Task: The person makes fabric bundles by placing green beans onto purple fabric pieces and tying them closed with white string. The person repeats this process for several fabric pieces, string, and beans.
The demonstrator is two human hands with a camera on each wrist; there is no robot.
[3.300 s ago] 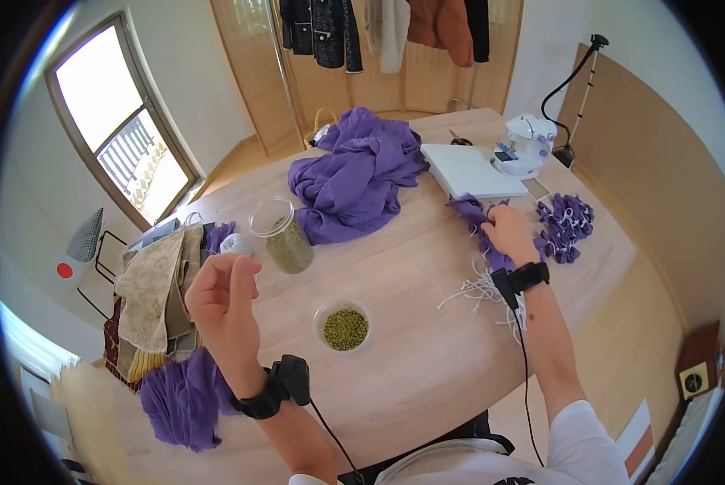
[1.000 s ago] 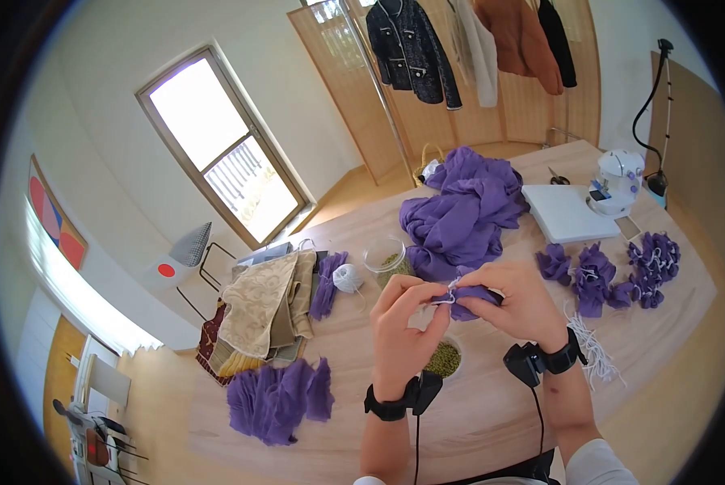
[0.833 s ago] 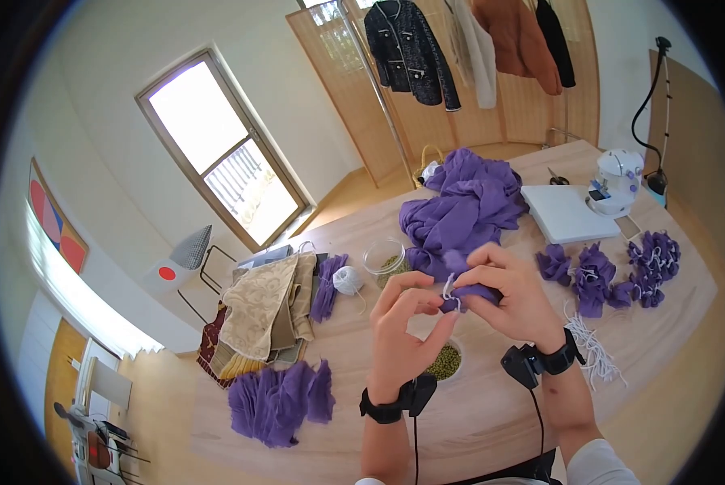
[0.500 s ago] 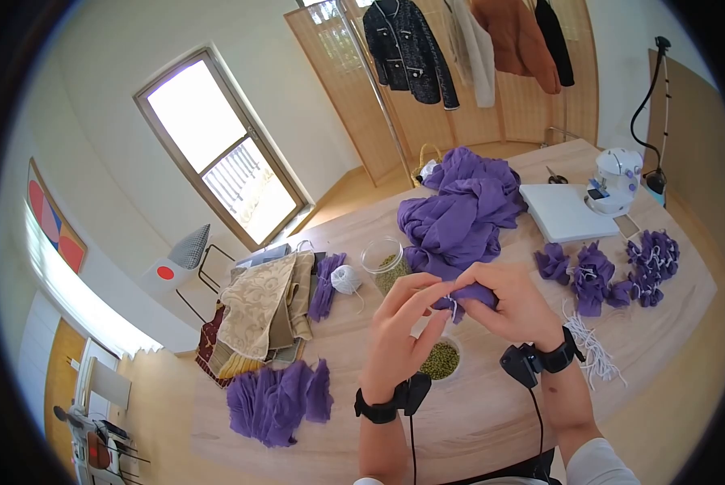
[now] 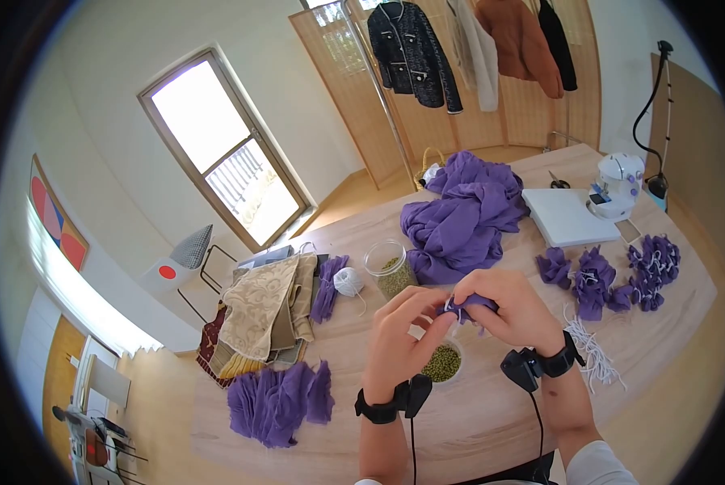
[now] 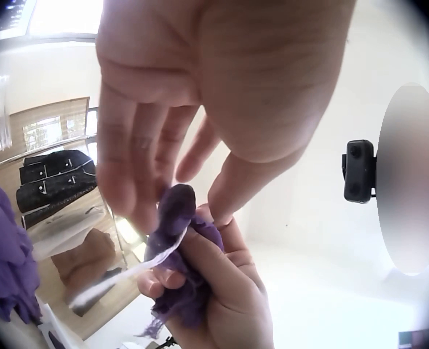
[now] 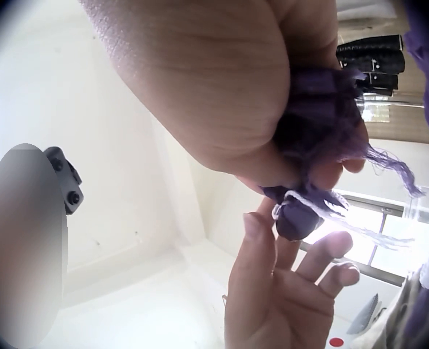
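In the head view both hands meet over the middle of the table. My right hand [image 5: 514,311] grips a bunched piece of purple fabric [image 5: 475,305] with frayed edges between its curled fingers and thumb. White string [image 7: 323,207] is looped around a small rounded knob of that fabric, its tail hanging loose. My left hand [image 5: 403,343] surrounds this knob with loosely bent fingers. In the right wrist view the left thumb [image 7: 252,240] stands slightly apart from the knob, beside the string loop. The left index fingertip is hidden behind it.
Below the hands stands a bowl of green beans [image 5: 441,364]; behind is a jar [image 5: 390,275]. Purple cloth [image 5: 467,214] heaps at the back. Scrunched purple pieces [image 5: 595,283] and loose white strings [image 5: 595,356] lie right. The sewing machine [image 5: 618,186] stands farther back; folded fabrics [image 5: 265,303] lie left.
The right hand has come from the purple pieces at the right to the middle, bringing the fabric to the left hand. The view has turned left. The fingers shift slightly around the string.
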